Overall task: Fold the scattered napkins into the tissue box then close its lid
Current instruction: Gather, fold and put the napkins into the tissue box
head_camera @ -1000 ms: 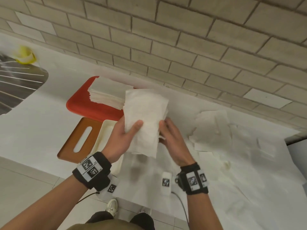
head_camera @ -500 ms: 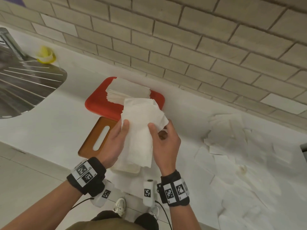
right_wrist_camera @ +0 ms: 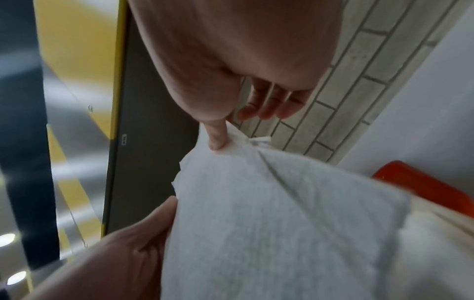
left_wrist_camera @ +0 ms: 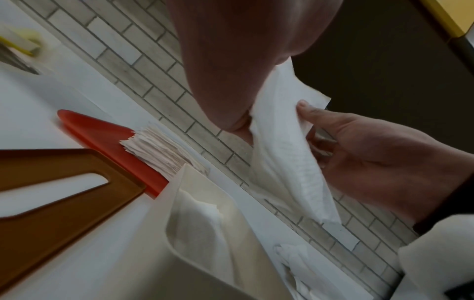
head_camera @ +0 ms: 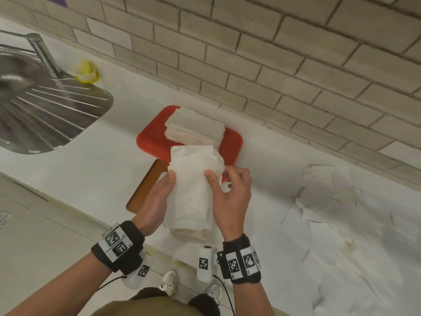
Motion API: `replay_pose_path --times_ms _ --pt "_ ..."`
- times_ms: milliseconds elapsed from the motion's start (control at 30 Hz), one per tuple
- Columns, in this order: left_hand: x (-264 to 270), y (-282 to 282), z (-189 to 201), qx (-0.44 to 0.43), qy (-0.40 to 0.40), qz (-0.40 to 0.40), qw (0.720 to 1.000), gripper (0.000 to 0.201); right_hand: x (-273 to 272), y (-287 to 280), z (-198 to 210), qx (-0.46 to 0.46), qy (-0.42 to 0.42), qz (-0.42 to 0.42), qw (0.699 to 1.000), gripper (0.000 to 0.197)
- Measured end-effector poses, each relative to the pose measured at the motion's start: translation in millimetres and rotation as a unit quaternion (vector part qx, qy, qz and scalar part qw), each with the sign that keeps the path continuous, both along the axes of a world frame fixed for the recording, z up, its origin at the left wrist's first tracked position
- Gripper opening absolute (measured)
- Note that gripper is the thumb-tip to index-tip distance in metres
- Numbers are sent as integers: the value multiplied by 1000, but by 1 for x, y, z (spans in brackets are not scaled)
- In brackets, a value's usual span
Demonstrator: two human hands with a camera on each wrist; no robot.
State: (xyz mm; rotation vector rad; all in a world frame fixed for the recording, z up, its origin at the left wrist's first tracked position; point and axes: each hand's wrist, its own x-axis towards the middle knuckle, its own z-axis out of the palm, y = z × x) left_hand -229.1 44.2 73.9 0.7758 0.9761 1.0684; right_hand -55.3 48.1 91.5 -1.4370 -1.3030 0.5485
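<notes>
Both hands hold a folded white napkin (head_camera: 193, 185) up over the cream tissue box (head_camera: 193, 233), which is mostly hidden beneath it. My left hand (head_camera: 159, 197) grips the napkin's left edge, thumb on top. My right hand (head_camera: 225, 190) pinches its right edge between thumb and fingers. The left wrist view shows the napkin (left_wrist_camera: 284, 154) above the open box (left_wrist_camera: 205, 223), with napkins lying inside. The brown slotted lid (head_camera: 145, 188) lies on the counter left of the box. Scattered napkins (head_camera: 337, 201) cover the counter to the right.
A red tray (head_camera: 155, 137) carrying a stack of flat napkins (head_camera: 196, 128) sits behind the box against the brick wall. A steel sink drainer (head_camera: 45, 110) and a yellow object (head_camera: 87, 71) are far left. The counter's front edge runs below my wrists.
The napkin has been folded narrower and brought down closer over the box. My right hand shifted from the napkin's back to pinching its right edge. The camera view swung right.
</notes>
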Motion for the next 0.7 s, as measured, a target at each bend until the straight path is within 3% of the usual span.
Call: replay_pose_path --times_ms 67,133,267,467,700 --pt "-4 1 -5 -8 -11 4 1000 57 -1 -2 -2 80 -31 -8 996 12" --pt "-7 4 -10 -17 -25 14 999 54 -2 -6 -4 148 -64 9 987 20" --pt "-10 5 -14 -15 -26 13 999 50 1 -9 -9 173 -26 65 982 28" --pt "-11 6 -14 15 33 4 999 43 1 -5 6 24 146 118 982 18" --pt "-8 1 -9 55 78 3 995 40 -2 15 3 -36 88 90 991 18"
